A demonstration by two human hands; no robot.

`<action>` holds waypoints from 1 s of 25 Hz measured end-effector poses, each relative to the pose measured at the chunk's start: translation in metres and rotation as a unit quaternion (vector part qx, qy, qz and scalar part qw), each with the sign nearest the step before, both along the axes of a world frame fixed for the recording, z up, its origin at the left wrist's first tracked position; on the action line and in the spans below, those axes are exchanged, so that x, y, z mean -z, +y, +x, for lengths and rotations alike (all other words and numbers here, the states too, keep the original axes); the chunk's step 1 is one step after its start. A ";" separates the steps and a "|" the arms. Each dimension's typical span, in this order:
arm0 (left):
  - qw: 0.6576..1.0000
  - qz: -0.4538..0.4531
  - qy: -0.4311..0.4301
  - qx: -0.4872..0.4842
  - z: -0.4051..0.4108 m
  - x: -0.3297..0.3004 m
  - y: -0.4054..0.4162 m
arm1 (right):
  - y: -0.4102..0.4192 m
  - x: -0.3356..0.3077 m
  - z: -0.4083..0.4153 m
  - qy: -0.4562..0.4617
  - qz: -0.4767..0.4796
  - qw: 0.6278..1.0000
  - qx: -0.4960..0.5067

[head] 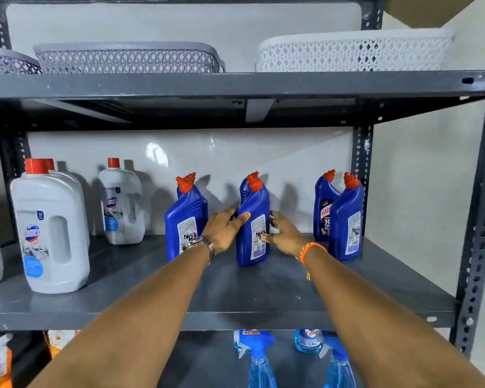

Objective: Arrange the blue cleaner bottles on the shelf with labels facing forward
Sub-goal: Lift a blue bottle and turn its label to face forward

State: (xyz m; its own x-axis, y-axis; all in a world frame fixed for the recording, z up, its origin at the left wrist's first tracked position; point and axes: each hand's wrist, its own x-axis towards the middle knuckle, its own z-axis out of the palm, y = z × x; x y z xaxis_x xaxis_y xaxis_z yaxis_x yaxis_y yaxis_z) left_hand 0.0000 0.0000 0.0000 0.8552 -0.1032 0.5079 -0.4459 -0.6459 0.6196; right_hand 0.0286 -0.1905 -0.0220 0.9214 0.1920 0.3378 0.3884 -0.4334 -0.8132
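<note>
The grey metal shelf carries blue Harpic bottles; the middle bottle stands upright between both hands, back label forward. Left hand and right hand clasp its sides.

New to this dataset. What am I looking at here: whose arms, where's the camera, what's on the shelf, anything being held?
No robot here: these are a person's two bare arms, filmed by a single wide-angle camera worn on the head, looking forward and down. The left hand, with a metal wristwatch, and the right hand, with an orange thread bracelet, grip the sides of the middle blue red-capped cleaner bottle, which stands upright on the grey metal shelf. Its small-print back label faces the camera. More blue bottles stand left and right; one behind at the right shows its red front label. White red-capped jugs stand at the left.
</note>
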 end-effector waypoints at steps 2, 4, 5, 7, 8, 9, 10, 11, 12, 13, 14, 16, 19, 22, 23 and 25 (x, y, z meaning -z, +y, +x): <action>0.998 -0.048 0.009 0.027 0.007 0.002 -0.004 | 0.000 0.007 0.007 0.055 0.045 0.997 -0.031; 0.997 -0.070 0.009 0.029 0.012 0.004 -0.006 | -0.002 0.014 0.011 0.088 0.042 0.994 -0.047; 0.995 -0.086 0.017 0.042 0.020 0.005 -0.007 | -0.003 0.014 0.011 0.096 0.042 0.993 -0.052; 0.990 -0.122 0.024 0.068 0.024 0.000 -0.004 | -0.002 0.007 0.006 0.081 0.065 0.993 -0.060; 0.985 -0.147 0.028 0.080 0.024 -0.006 -0.002 | -0.001 0.001 0.000 0.073 0.092 0.991 -0.064; 0.978 -0.182 0.032 0.100 0.026 -0.009 -0.002 | -0.002 -0.004 -0.003 0.088 0.128 0.985 -0.071; 0.970 -0.212 0.037 0.114 0.024 -0.015 -0.002 | -0.002 -0.009 -0.009 0.106 0.162 0.978 -0.081; 0.962 -0.240 0.039 0.123 0.025 -0.021 -0.002 | 0.001 -0.015 -0.015 0.112 0.187 0.972 -0.089; 0.959 -0.254 0.040 0.120 0.020 -0.030 -0.005 | 0.005 -0.022 -0.022 0.097 0.198 0.972 -0.079; 0.960 -0.254 0.046 0.112 0.017 -0.037 -0.008 | 0.011 -0.026 -0.028 0.057 0.189 0.979 -0.048; 0.962 -0.245 0.059 0.102 0.009 -0.046 -0.013 | 0.017 -0.030 -0.036 0.004 0.169 0.986 -0.003; 0.956 -0.263 0.092 0.092 -0.005 -0.057 -0.027 | 0.028 -0.036 -0.054 -0.095 0.117 0.986 0.068; 0.918 -0.365 0.084 0.127 -0.007 -0.063 -0.035 | 0.026 -0.040 -0.065 -0.097 0.085 0.991 0.027; 0.876 -0.428 0.091 0.204 -0.003 -0.057 -0.026 | 0.011 -0.046 -0.054 0.007 0.149 0.987 -0.052; 0.874 -0.423 0.093 0.221 0.001 -0.052 -0.023 | 0.008 -0.046 -0.047 0.031 0.156 0.986 -0.057; 0.887 -0.390 0.084 0.233 0.010 -0.040 -0.019 | 0.008 -0.042 -0.033 0.023 0.126 0.991 -0.027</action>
State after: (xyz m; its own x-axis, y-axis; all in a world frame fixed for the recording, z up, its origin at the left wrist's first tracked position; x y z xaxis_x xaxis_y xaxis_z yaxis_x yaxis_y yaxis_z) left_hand 0.0098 -0.0193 0.0396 0.8824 -0.1394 0.4493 -0.4103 0.2389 0.8801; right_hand -0.0045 -0.1828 0.0200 0.9277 0.1567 0.3388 0.3653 -0.1942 -0.9104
